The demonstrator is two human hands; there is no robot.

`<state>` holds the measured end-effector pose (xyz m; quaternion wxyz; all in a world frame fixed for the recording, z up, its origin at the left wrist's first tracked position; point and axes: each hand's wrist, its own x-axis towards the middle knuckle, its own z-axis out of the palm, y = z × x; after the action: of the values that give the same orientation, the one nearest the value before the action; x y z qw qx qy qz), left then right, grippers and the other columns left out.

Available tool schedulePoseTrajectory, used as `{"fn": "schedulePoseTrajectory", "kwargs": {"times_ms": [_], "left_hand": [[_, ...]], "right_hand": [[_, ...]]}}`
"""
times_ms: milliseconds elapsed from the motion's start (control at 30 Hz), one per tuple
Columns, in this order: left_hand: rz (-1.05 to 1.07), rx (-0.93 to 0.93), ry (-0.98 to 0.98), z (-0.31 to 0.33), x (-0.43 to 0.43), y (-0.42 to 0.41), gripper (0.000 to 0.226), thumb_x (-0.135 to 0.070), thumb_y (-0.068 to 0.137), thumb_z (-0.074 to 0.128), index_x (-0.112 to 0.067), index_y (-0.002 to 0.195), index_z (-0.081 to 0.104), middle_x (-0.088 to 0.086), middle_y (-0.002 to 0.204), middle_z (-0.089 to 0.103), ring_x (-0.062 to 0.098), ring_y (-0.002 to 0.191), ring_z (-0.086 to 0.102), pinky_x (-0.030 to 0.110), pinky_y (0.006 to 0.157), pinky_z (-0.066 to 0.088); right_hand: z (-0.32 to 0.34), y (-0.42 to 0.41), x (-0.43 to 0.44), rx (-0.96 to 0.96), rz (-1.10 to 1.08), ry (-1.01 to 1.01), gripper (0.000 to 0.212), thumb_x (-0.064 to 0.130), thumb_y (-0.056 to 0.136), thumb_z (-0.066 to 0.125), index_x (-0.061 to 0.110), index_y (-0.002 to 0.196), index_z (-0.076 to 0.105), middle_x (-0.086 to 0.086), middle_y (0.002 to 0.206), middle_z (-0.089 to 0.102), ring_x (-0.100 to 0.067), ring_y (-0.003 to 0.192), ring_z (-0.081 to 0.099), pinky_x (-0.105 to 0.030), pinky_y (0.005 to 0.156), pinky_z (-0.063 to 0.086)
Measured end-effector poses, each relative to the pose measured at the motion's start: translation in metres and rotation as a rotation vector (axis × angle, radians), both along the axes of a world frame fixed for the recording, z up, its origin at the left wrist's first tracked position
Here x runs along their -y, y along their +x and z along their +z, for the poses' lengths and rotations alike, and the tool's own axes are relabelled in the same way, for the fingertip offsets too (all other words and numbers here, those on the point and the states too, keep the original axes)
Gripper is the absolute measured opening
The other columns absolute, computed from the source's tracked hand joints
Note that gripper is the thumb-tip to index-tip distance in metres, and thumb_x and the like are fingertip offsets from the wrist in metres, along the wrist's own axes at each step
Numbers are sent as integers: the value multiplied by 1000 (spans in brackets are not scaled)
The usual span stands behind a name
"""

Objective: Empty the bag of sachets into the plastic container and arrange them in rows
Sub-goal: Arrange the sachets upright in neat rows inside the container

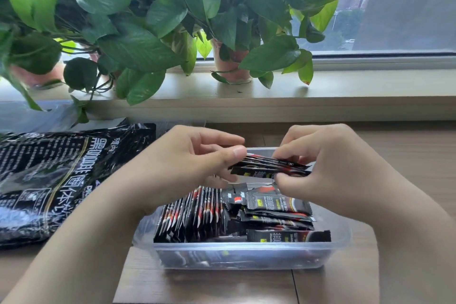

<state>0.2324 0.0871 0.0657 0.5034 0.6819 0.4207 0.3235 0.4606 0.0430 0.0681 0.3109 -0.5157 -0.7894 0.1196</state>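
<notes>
Both my hands are up at centre frame over the tub point(341, 242): left hand point(187, 168) pinching one end of a small stack of sachets point(267, 168) between thumb and fingers, right hand point(328, 168) gripping the other end, thumb under, fingers on top. Stack looks like roughly four or five, edges blur together, can't count exact. Risk: the stack is loose and fanned, so squaring it could let a slick sachet slide out and drop onto the loose pile, or knock the upright row point(195, 215) at the tub's left half over like dominoes, since nothing braces its right end. Also the tub is light and thin-walled, so pushing the stack in hard could shove it across the table point(407, 155). Counts: one tub, lower centre; one bag point(56, 180), flat and seemingly emptied, left of frame, touching my left forearm area; one standing row, too many to count; about five or six loose sachets point(278, 205) lying flat on the tub's right side; at least two potted plants point(172, 20) on the sill, upper frame.
</notes>
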Motion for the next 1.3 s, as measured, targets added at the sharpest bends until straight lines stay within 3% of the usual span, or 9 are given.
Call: {"fn": "schedulePoseTrajectory", "kwargs": {"times_ms": [133, 267, 400, 633, 833, 1033, 1133, 1233, 1300], "left_hand": [[131, -27, 75, 6, -12, -11, 24, -41, 81, 70, -21, 92, 79, 4, 93, 80, 20, 87, 77, 31, 75, 63], [9, -386, 141, 11, -25, -6, 14, -26, 91, 71, -19, 85, 80, -2, 79, 79, 10, 78, 77, 26, 78, 62], [-113, -696, 309, 5, -31, 19, 17, -40, 88, 72, -27, 82, 80, -19, 70, 75, -5, 63, 68, 10, 58, 50], [-333, -911, 334, -7, -36, 48, 50, -66, 75, 74, -27, 106, 76, -19, 85, 75, -10, 74, 66, 20, 76, 57], [-363, -971, 352, -11, -35, 57, 50, -51, 75, 83, -25, 115, 71, -12, 90, 73, 3, 82, 66, 25, 77, 56], [-357, -995, 377, -7, -32, 57, 29, -45, 79, 81, -23, 96, 73, -15, 67, 57, -3, 58, 51, 7, 46, 35], [-340, -996, 390, -4, -28, 56, 26, -44, 82, 77, -27, 74, 58, -14, 69, 58, 0, 62, 52, 18, 54, 38], [-253, -998, 387, -1, -26, 54, 32, -41, 82, 72, -11, 77, 62, 2, 68, 62, 18, 61, 53, 27, 57, 43], [-186, -987, 353, 2, -25, 53, 31, -37, 79, 68, -7, 75, 65, 7, 59, 57, 19, 54, 46, 27, 51, 40]], "right_hand": [[4, 17, 1, 9, -65, 3, 8, 23, 71, 70, 19, 69, 76, 7, 79, 66, -16, 68, 61, -34, 66, 48], [6, 31, 3, -17, -118, -23, 9, 25, 68, 70, 29, 68, 78, 13, 80, 68, -12, 65, 63, -23, 65, 49], [7, 45, 3, -29, -159, -7, 12, 27, 67, 73, 36, 73, 78, 17, 84, 70, -8, 61, 66, -24, 64, 49], [8, 49, 1, -66, -143, 6, 14, 27, 69, 76, 39, 73, 78, 15, 86, 71, -11, 60, 66, -29, 63, 51], [7, 50, -1, -55, -144, -6, 14, 26, 68, 73, 39, 73, 78, 16, 85, 70, -9, 61, 67, -27, 62, 50], [6, 54, 0, -75, -129, 39, 15, 27, 70, 77, 41, 75, 78, 14, 85, 71, -12, 67, 66, -24, 66, 51], [7, 57, 2, -83, -122, 75, 16, 32, 69, 75, 43, 80, 77, 14, 86, 71, -11, 68, 65, -22, 63, 53], [8, 61, 4, -93, -130, 117, 21, 30, 69, 73, 44, 84, 75, 14, 90, 72, -12, 72, 66, -24, 64, 55], [8, 63, 5, -117, -121, 130, 22, 32, 69, 72, 45, 86, 75, 13, 92, 72, -13, 74, 66, -24, 64, 56]]}}
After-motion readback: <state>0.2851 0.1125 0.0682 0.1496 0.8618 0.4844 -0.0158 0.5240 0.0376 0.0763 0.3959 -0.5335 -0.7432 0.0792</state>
